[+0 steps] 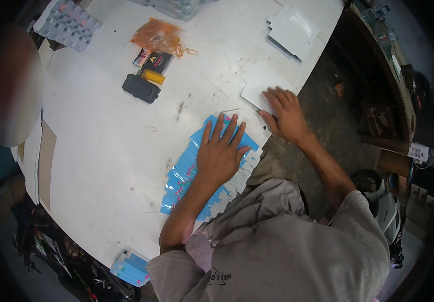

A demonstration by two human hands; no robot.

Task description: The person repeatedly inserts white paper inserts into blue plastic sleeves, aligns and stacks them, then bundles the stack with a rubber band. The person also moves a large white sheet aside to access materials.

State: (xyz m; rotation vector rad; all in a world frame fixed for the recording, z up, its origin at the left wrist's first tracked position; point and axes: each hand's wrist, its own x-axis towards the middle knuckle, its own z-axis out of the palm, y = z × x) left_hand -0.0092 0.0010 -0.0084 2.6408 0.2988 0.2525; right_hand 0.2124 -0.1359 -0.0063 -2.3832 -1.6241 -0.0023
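Note:
A fan of overlapping blue-and-white printed card blanks point(181, 173) with stepped edges lies along the near edge of the table. My left hand point(220, 153) rests flat on the fan, fingers spread. Farther right, my right hand point(288, 118) is over the corner of a small pile of white die-cut cards point(253, 90) at the table's edge. Its fingers reach across the top of the pile, slightly blurred, and the thumb stands apart near the pile's near side. Whether those fingertips press on the cards I cannot tell.
Another white card pile point(295, 32) lies farther back. Beyond my left hand are an orange plastic bag point(156, 34), a small dark box point(157, 62), a yellow lighter point(152, 76) and a black case point(141, 88). Stacked blanks point(71, 25) stand far left; a blue bundle point(130, 268) sits near left.

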